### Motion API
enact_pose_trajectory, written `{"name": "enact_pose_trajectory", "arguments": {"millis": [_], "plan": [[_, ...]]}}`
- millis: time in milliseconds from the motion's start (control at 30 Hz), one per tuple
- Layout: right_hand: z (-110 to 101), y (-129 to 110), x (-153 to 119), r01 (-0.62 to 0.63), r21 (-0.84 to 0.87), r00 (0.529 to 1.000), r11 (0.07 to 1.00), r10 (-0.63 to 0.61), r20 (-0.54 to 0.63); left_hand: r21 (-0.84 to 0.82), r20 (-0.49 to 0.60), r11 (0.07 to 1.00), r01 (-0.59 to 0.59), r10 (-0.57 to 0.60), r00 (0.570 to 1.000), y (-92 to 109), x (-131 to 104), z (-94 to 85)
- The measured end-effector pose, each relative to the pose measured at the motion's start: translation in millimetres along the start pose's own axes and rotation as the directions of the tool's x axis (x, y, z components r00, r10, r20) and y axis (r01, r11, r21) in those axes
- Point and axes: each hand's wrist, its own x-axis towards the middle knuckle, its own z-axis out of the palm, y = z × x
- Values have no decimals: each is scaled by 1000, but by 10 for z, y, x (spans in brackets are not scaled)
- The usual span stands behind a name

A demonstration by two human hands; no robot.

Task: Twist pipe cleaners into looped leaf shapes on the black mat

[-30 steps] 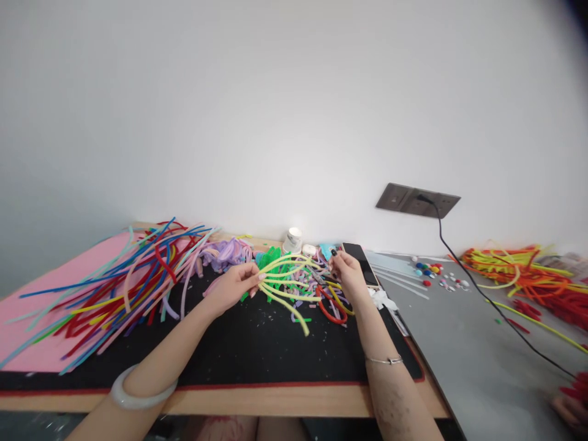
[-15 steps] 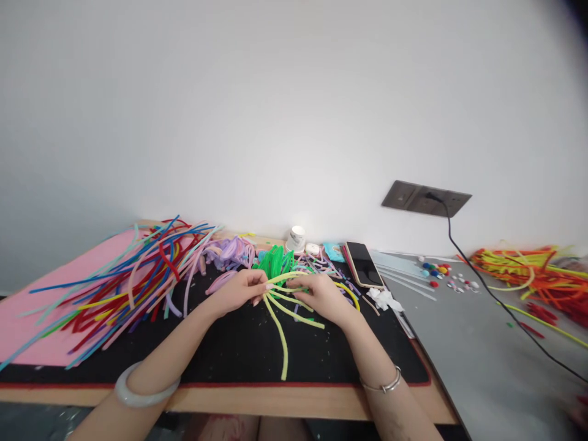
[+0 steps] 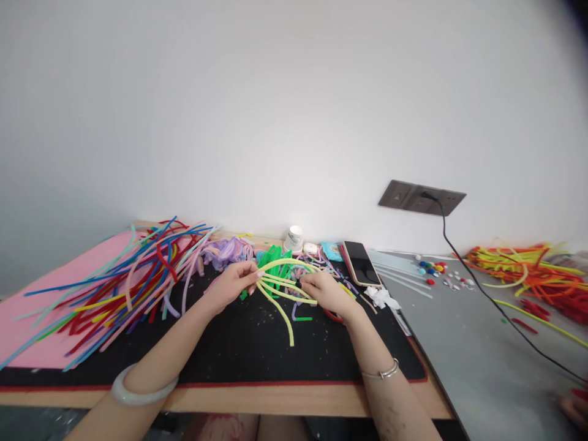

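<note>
Several pale yellow pipe cleaners (image 3: 285,283) fan out from one gathered end. My left hand (image 3: 236,283) pinches that end between thumb and fingertips. On the right, my right hand (image 3: 324,294) is closed beside the strands, with its fingers curled in. What it grips is hidden, though a red curved piece (image 3: 334,316) shows below its palm. One yellow strand droops toward the black mat (image 3: 239,355). Behind the hands lies a bundle of green pipe cleaners (image 3: 274,260).
Many coloured pipe cleaners (image 3: 138,275) lie on a pink sheet (image 3: 34,312) at left. A phone (image 3: 362,263), crumpled tissue (image 3: 382,298) and paper cup (image 3: 294,237) stand behind. Pompoms (image 3: 429,267) and orange pipe cleaners (image 3: 537,272) are right, by a cable (image 3: 482,288). Another person's hand (image 3: 574,407) shows lower right.
My left hand has shifted slightly left and up with the yellow bunch. My right hand has come off the spread strands, and its fingers are now more curled. The drooping strand has risen.
</note>
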Motion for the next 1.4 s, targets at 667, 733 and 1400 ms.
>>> {"name": "enact_pose_trajectory", "arguments": {"millis": [667, 733, 1400], "plan": [[-178, 102, -36, -82, 181, 815, 980, 170, -553, -13, 69, 1000, 24, -23, 997, 9, -14, -129], [-112, -43, -11, 17, 109, 874, 994, 38, -484, 15, 123, 999, 36, -37, 992, 9, -18, -94], [108, -250, 52, -86, 295, 985, 952, 37, 166, -10, 470, 993, 115, -97, 878, -6, -48, -2]]}}
